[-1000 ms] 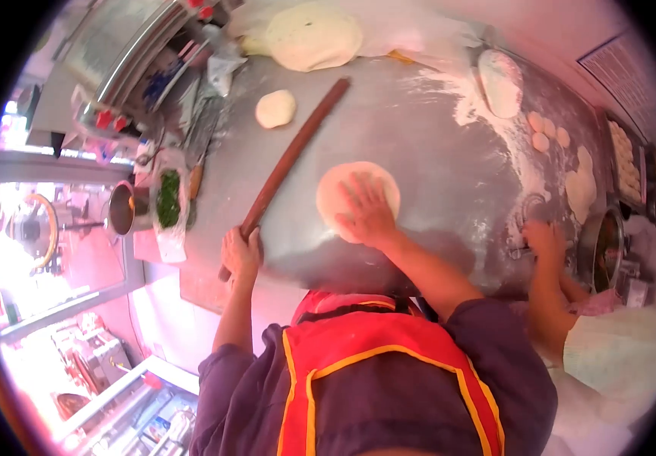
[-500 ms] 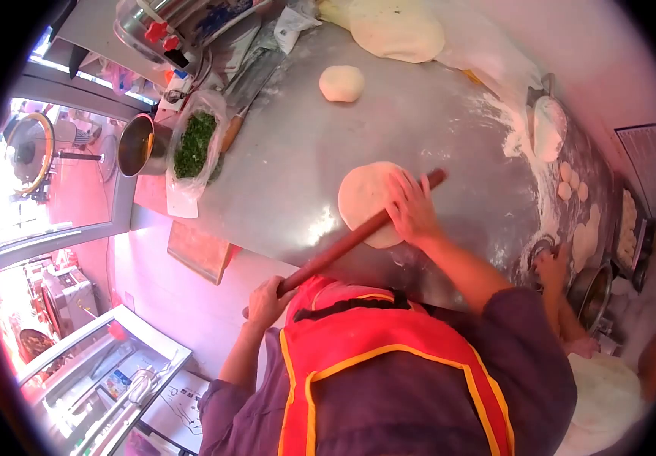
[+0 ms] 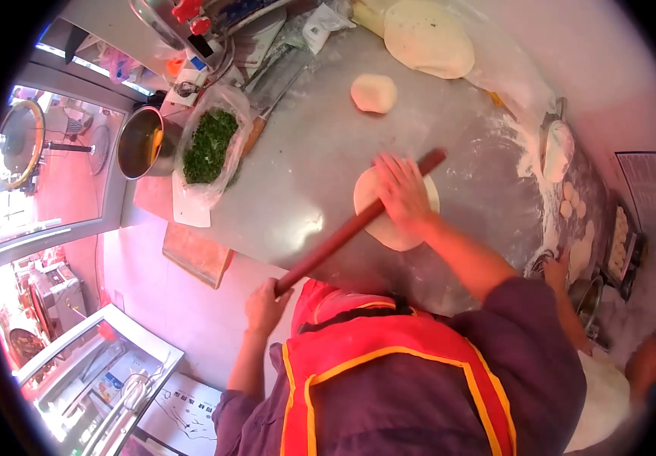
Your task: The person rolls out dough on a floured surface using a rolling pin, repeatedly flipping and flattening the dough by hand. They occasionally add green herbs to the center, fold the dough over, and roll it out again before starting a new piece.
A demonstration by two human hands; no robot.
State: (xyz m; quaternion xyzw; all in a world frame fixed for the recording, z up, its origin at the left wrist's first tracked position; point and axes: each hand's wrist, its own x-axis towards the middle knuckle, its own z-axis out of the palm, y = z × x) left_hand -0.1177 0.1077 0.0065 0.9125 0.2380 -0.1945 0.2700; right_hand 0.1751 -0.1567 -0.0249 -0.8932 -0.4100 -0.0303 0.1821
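Observation:
A long reddish wooden rolling pin (image 3: 343, 232) lies slanted across a flat round of dough (image 3: 398, 228) on the steel table (image 3: 297, 190). My right hand (image 3: 401, 190) presses flat on the pin over the dough, fingers spread. My left hand (image 3: 265, 306) grips the pin's near end, off the table's front edge. A small dough ball (image 3: 373, 93) rests farther back, and a large rolled sheet of dough (image 3: 428, 36) lies at the far edge.
A bag of chopped greens (image 3: 208, 146) and a metal pot (image 3: 139, 142) sit at the table's left. Flour, a dough lump (image 3: 558, 150) and small dough pieces (image 3: 571, 199) lie at right, where another person's hand (image 3: 558, 267) works. A wooden board (image 3: 197, 254) leans below the edge.
The pin went from lying beside the dough, held at one end, to across it. My right hand moved from the bare dough onto the pin and has pushed it farther over the round.

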